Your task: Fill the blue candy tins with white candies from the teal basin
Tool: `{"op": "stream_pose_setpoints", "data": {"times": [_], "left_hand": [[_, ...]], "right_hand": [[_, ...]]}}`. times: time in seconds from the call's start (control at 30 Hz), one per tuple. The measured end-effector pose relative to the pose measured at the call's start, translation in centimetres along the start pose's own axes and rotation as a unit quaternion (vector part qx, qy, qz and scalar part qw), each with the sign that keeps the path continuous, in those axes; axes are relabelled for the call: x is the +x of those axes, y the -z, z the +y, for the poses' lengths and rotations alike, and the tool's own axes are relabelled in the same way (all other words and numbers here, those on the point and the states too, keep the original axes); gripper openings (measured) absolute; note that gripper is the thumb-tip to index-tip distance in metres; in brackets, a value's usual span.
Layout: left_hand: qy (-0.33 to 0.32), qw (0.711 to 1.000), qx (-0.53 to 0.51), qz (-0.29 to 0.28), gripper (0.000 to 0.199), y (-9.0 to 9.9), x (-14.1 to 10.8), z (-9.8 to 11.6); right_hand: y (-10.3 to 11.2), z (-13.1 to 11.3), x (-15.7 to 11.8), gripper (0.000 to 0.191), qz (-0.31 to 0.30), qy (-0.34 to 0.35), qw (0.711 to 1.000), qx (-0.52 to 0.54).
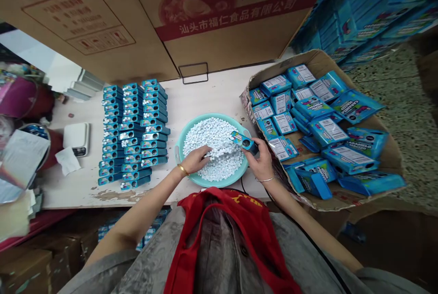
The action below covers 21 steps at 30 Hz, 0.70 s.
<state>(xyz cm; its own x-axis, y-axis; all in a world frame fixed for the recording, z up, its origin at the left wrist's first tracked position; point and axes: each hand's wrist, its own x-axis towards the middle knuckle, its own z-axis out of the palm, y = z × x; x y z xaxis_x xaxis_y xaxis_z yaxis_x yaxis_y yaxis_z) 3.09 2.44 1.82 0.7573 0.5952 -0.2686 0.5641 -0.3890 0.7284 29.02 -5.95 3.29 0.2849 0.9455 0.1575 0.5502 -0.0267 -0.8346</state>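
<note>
Lying at nine o'clock from the basin, far out, is a white scale with smooth, hard casing. Nearer, also toward nine o'clock, three columns of blue boxes rest on the pale table; they look like thin, stiff card, with round holes at one end. Many show white pieces there, so a tilt could spill them.

The left hand reaches in from eight o'clock. Its fingers are half bent among the white pellets; whether it grips some, I cannot tell. These pellets are small, rounded and matt, probably light, hard and quick to roll, so a cupped palm should carry them better than a pinch. The turquoise basin is round, seemingly of plastic, with a smooth rim which gives a good hold.

Toward two o'clock in the basin, above the pellets, is the small blue box, gripped near its outer end between the thumb and fingers of the right hand. It should be light; holding by the side edges is safest, because hard squeezing may dent it.

At three o'clock, the rough brown carton contains glossy blue packs, flat-faced and perhaps slippery.
</note>
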Motion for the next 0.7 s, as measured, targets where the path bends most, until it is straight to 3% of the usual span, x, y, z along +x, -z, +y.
{"op": "stream_pose_setpoints", "data": {"times": [0.17,0.3,0.4,0.57,0.63,0.7], "left_hand": [[-0.046,0.998,0.044,0.022,0.026,5.7,-2.1,3.6],[-0.024,0.985,0.166,-0.041,0.021,8.6,-1.3,7.8],[0.007,0.955,0.28,-0.097,0.021,9.6,-0.4,11.3],[0.012,0.918,0.38,-0.108,0.031,10.5,0.2,16.2],[0.007,0.92,0.377,-0.109,0.029,10.9,0.1,16.5],[0.024,0.928,0.361,-0.093,0.025,11.1,-0.2,15.0]], "right_hand": [[-1.0,-0.1,-0.3,0.032,-0.039,0.053,0.998,-0.013],[-2.1,-0.6,-0.7,0.036,-0.067,0.091,0.994,-0.016],[-2.7,-0.9,-1.0,0.039,-0.081,0.107,0.991,-0.02],[-3.1,-1.0,-1.2,0.038,-0.083,0.107,0.991,-0.014],[-3.1,-0.9,-1.2,0.036,-0.081,0.102,0.991,-0.009],[-3.0,-0.7,-1.1,0.035,-0.077,0.094,0.993,-0.004]]}}
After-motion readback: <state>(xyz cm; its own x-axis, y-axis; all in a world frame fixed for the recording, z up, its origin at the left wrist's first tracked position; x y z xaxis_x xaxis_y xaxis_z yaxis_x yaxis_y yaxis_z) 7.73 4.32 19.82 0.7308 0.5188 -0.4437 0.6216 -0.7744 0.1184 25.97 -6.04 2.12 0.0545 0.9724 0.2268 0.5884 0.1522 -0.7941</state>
